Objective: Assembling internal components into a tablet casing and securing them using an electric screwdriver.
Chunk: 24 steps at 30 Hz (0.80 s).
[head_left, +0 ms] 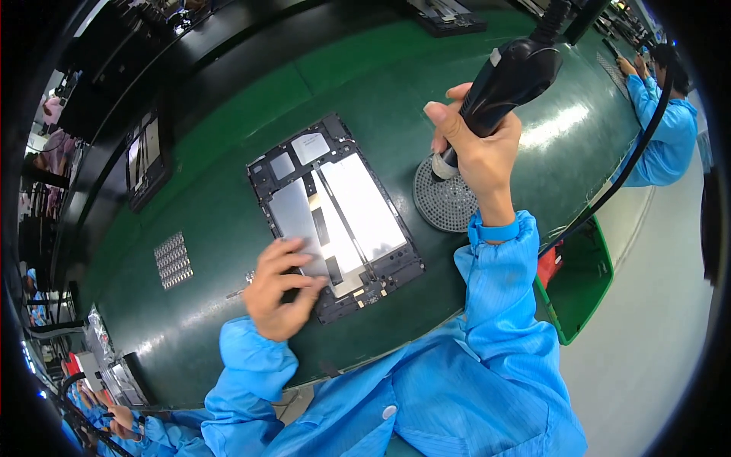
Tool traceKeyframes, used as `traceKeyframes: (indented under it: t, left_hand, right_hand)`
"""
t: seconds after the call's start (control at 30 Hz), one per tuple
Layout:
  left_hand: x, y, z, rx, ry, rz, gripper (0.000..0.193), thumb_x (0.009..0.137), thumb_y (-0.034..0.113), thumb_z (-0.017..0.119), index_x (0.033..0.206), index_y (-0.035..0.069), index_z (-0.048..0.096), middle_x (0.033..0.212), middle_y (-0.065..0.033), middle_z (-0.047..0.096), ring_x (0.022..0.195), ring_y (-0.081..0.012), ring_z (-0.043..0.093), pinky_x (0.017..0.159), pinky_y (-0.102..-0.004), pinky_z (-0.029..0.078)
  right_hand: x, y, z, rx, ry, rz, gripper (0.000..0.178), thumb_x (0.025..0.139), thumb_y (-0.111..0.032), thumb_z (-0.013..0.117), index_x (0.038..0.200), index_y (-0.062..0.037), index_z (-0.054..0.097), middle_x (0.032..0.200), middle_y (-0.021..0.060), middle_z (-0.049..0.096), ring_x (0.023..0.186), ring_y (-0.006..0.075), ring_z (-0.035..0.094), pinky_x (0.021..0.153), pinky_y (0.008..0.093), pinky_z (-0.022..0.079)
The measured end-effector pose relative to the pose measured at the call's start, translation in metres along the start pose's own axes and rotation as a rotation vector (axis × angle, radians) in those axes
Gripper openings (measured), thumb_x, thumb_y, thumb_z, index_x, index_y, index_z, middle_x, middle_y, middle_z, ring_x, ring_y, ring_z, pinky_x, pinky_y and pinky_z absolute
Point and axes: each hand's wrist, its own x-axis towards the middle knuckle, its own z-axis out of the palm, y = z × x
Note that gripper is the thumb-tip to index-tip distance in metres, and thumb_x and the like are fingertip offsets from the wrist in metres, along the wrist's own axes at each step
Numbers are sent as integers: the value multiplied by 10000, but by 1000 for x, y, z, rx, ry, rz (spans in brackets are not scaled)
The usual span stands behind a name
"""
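Observation:
A partly dismantled tablet point(392, 272) with a black frame lies on the green bench in front of me, its inside facing up. Two flat silvery cells show in it, a bright one point(367, 206) on the right and a greyer one point(293, 213) on the left. My left hand point(282, 291) rests at the lower end of the grey cell, fingers apart and slightly smeared. In a closed grip my right hand point(483, 148) holds a black electric screwdriver point(506, 84). Its lower end points down at a round perforated screw tray point(449, 202) right of the tablet.
A sheet of small metallic parts point(173, 260) lies at left. Another black-framed tablet point(146, 161) is farther back. A green bin point(586, 282) stands beside the bench's right edge, near a hanging black cable point(647, 141). A co-worker in blue point(666, 137) works at far right.

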Motion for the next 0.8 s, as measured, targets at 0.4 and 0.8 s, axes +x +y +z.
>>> traceKeyframes:
  t: [0.4, 0.8]
  left_hand:
    - [8, 23, 11, -302, -214, -104, 132, 705, -46, 718, 822, 7, 688, 849, -104, 709, 853, -227, 682, 843, -412, 492]
    - [31, -21, -30, -500, 42, -775, 121, 823, -7, 670, 912, -81, 636, 840, -131, 681, 708, -146, 658, 622, -237, 544]
  right_hand:
    - [-6, -4, 11, -14, 0, 62, 306, 719, -53, 799, 932, 2, 586, 640, 6, 590, 487, 70, 527, 434, 207, 387]
    - [-24, -35, 36, 147, -160, -161, 324, 783, -14, 708, 1050, 29, 529, 655, 63, 592, 520, 135, 557, 527, 253, 442]
